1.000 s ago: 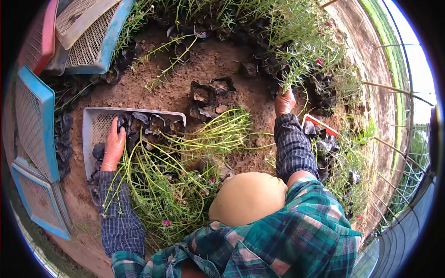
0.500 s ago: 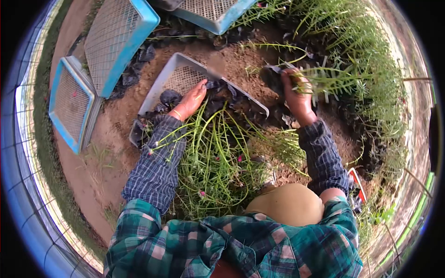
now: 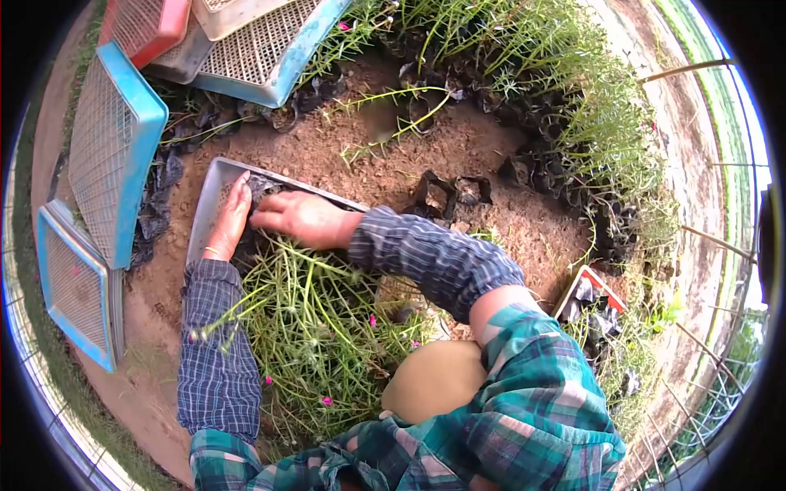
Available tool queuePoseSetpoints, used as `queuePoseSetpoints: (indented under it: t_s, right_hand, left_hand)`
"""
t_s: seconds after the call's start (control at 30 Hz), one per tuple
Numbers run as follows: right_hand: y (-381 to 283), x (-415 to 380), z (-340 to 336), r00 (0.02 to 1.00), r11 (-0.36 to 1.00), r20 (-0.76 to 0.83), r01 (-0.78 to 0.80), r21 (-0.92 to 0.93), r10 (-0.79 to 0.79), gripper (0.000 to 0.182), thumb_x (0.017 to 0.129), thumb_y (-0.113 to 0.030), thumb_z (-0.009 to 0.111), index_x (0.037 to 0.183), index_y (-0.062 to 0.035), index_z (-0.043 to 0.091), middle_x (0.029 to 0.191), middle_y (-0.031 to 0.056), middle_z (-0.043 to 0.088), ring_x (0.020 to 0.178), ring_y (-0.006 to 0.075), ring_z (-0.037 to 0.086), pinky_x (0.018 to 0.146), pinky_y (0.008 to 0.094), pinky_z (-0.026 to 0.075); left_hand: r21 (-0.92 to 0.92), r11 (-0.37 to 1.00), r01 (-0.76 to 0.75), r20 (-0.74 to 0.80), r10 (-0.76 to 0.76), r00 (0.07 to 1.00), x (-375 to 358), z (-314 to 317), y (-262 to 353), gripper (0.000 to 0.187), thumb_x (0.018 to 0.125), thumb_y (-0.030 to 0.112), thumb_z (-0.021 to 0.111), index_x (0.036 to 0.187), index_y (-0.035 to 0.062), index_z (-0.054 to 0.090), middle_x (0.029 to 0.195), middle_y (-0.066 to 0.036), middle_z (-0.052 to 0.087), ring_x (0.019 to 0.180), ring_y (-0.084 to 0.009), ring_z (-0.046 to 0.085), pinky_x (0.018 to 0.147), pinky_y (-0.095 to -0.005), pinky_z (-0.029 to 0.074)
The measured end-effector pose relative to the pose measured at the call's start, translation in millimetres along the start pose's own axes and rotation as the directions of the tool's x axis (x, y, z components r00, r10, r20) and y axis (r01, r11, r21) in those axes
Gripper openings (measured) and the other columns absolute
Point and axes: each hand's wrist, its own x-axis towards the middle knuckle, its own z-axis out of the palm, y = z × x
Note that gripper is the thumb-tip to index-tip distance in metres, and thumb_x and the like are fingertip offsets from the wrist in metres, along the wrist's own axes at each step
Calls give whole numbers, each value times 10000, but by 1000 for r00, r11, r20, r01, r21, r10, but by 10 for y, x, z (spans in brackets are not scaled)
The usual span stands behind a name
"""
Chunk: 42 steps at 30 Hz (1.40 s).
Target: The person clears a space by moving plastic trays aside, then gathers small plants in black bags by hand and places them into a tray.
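Note:
A grey tray (image 3: 214, 176) lies on the soil with black plastic plant bags (image 3: 264, 185) in it. Green leafy stems (image 3: 303, 303) with small pink flowers spill from the tray toward my body. My left hand (image 3: 231, 219) lies flat along the bags at the tray's left side, its fingers stretched out and together. From the right, my right hand (image 3: 307, 219) reaches over the tray with bent fingers around a black-bagged plant. Its palm and part of that bag are hidden. The two hands' fingertips are close together.
Blue-rimmed mesh trays (image 3: 135, 155) and a red tray (image 3: 151, 33) stand at upper left. Bagged plants (image 3: 565, 123) line the back and right. Two black bags (image 3: 446, 195) stand on bare soil. A red-edged container (image 3: 602, 290) lies at right.
My right hand has moved left from the plant row to the grey tray, bringing a bagged plant. My left hand stays at the tray's bags. The view has shifted to the right.

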Motion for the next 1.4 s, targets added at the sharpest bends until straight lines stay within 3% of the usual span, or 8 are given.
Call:
queuePoseSetpoints:
  t_s: [0.2, 0.3, 0.43, 0.87, 0.97, 1.23, 1.37, 1.4]
  right_hand:
    - [734, -948, -793, 689, 903, -698, -405, -144, 198, 359, 721, 50, 552, 1065, -52, 548, 981, 166, 565, 902, 354, 571, 757, 419, 502]
    - [1108, -1278, -1328, 398, 539, -813, -833, -126, 424, 384, 715, 0, 630, 1086, -53, 546, 1116, 175, 528, 932, 363, 576, 799, 413, 488]
    - [1604, -1420, -1679, 578, 485, -557, -813, -323, 597, 350, 749, -49, 618, 1091, -66, 545, 1145, 177, 500, 963, 388, 579, 795, 446, 501]
    - [1797, -1799, -1450, 271, 630, -885, -776, 32, 379, 223, 707, -57, 703, 873, -69, 556, 829, 169, 541, 739, 381, 554, 644, 438, 466]
    - [1353, -1654, -1458, 159, 787, -894, -554, 271, 420, 112, 841, -43, 644, 884, -53, 541, 763, 73, 537, 557, 186, 606, 492, 297, 496]
    - [-82, -2169, -1112, -217, 156, -41, 544, 824, 975, 202, 947, -95, 495, 1120, -6, 440, 985, 154, 536, 817, 212, 611, 737, 331, 562]
    - [-663, -1803, -1063, 30, -605, 615, -148, 783, 788, 311, 924, -131, 540, 1157, 34, 418, 935, 149, 552, 797, 252, 633, 683, 367, 571]
    - [-506, -1707, -1191, 192, -380, 454, -327, 865, 870, 299, 914, -153, 568, 1114, 38, 454, 892, 130, 581, 737, 245, 645, 638, 360, 566]
  left_hand:
    - [313, 944, -100, -68, 127, 990, 14, 208, -88, 483, 907, 147, 539, 1346, 58, 359, 1327, -166, 442, 1220, -331, 442, 1011, -378, 361]
    - [324, 941, -101, -52, 124, 991, 9, 207, -85, 488, 903, 125, 537, 1349, 60, 351, 1331, -165, 435, 1233, -328, 428, 1021, -377, 351]
    - [359, 926, -114, -50, 141, 989, 21, 221, -102, 498, 898, 114, 534, 1352, 55, 339, 1329, -173, 435, 1234, -334, 423, 1031, -376, 340]
    - [366, 922, -126, -59, 158, 986, 28, 226, -149, 492, 903, 108, 525, 1353, 49, 334, 1331, -178, 433, 1233, -344, 422, 1031, -379, 343]
    - [362, 921, -144, -51, 173, 984, 12, 217, -104, 480, 912, 107, 516, 1351, 45, 332, 1334, -179, 430, 1234, -347, 421, 1028, -381, 347]
    - [365, 919, -151, -67, 187, 980, -16, 226, -45, 478, 904, 102, 521, 1341, 37, 339, 1308, -187, 451, 1212, -356, 436, 1017, -392, 357]
    - [357, 918, -174, -85, 217, 972, 12, 262, -215, 477, 898, 103, 527, 1335, 39, 347, 1304, -186, 456, 1203, -356, 443, 1014, -392, 360]
    - [357, 916, -181, -89, 226, 970, 18, 259, -210, 477, 894, 104, 531, 1332, 42, 352, 1298, -186, 460, 1198, -358, 445, 1010, -394, 364]
